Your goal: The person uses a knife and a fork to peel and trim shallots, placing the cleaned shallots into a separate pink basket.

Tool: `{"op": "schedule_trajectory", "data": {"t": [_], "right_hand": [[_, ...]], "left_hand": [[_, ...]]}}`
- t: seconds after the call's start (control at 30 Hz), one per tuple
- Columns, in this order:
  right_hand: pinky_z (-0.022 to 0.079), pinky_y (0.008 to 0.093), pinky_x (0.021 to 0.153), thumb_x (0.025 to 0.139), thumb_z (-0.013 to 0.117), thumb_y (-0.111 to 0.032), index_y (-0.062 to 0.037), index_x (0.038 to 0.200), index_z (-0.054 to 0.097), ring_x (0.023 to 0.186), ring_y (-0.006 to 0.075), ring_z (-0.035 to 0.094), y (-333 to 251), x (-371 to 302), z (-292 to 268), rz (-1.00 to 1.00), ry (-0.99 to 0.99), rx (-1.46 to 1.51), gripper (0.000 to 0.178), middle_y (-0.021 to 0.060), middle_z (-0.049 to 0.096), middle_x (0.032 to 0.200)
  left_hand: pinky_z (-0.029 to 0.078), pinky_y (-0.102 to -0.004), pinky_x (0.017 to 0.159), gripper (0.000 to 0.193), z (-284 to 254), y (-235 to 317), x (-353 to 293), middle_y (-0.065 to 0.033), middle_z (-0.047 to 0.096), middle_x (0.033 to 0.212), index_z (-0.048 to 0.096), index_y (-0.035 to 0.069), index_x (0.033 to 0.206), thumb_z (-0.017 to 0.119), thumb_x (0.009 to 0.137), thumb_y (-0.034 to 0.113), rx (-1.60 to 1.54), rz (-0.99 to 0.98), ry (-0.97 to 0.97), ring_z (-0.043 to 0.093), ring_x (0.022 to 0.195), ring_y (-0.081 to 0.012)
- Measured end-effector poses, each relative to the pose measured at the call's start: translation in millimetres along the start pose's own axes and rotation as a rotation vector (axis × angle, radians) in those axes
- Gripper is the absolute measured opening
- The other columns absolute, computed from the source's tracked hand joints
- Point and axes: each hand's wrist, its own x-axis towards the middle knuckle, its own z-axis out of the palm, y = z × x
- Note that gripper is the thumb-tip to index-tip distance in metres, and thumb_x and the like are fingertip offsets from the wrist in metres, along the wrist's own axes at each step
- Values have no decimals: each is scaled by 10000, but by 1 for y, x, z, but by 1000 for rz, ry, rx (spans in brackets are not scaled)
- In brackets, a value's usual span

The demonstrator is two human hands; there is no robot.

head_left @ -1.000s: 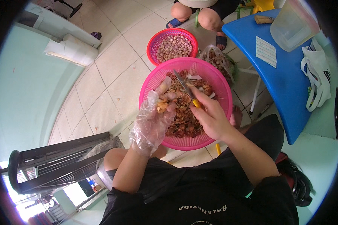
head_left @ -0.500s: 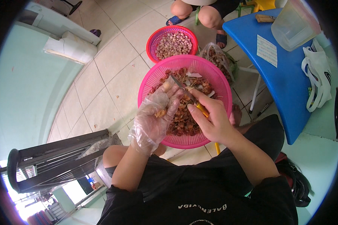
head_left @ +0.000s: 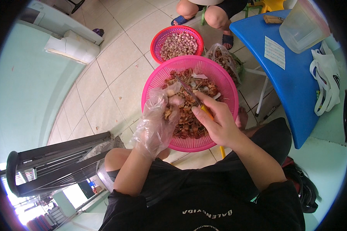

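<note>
Head view, knife: here's the slim knife w/ yellow handle & grey metal blade (head_left: 188,89), held over the bskt; long axis slants from the R palm up & L, tip pointing away from the wearer.
R hand: bare R hand (head_left: 216,120) wrapped snugly round the yellow handle, thumb along its near side; this hand's the nearer one to the knife, obv.
L hand: L hand in a thin clear plastic glove (head_left: 153,119), turned palm-in, sits just L of the blade; the blade lies btwn the two hands, slightly R of the gloved fingers (head_left: 176,101). Whether the edge touches them, can't tell.
Gloved grip: fingers part-curled, narrow gap, tan papery bits (head_left: 168,112) lying in the palm; can't tell if they're pinched tight or just cupped, nor if a bulb's hidden in there.
Pink bskt: big round pink plastic basket (head_left: 230,86) under both hands, w/ a heap of reddish-brown papery skins (head_left: 191,122) inside.
Beyond: smaller red-rimmed round basket (head_left: 154,48) just past it, full of small pale-pink bulbs (head_left: 178,46); clear plastic bag of brown bulbs (head_left: 223,58) to its R.
R side: blue curved-edge worktop (head_left: 291,100), w/ a cloudy clear plastic tub (head_left: 302,32) on top.
</note>
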Motion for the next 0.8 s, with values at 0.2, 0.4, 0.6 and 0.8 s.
{"op": "schedule_trajectory", "data": {"t": [0.2,0.4,0.6,0.8], "right_hand": [[499,339,791,985,584,-142,91,1309,542,804,218,665,-2,-1,1,60,-38,57,401,194,666,880],[497,347,790,985,583,-146,80,1329,532,812,235,659,-1,-3,1,38,-67,19,415,186,667,905],[498,346,841,988,577,-143,88,1340,523,891,247,676,-3,-4,0,12,-43,28,425,209,675,979],[496,370,912,996,567,-135,88,1372,502,1026,318,697,-3,-5,2,35,-113,36,441,262,679,1095]], "left_hand": [[381,-210,570,299,-5,-2,-1,-23,601,927,610,48,1196,602,1011,282,34,2,69,457,654,-81],[360,-191,515,261,-4,-1,2,-16,591,900,617,33,1145,654,964,218,-24,-4,-54,446,605,-74],[360,-180,454,265,4,6,-3,-6,575,968,572,62,1174,643,975,222,-49,-43,-17,431,566,-51],[390,-173,498,356,4,4,-4,21,572,860,584,97,1291,638,980,263,-158,-92,16,428,554,-54]]}}
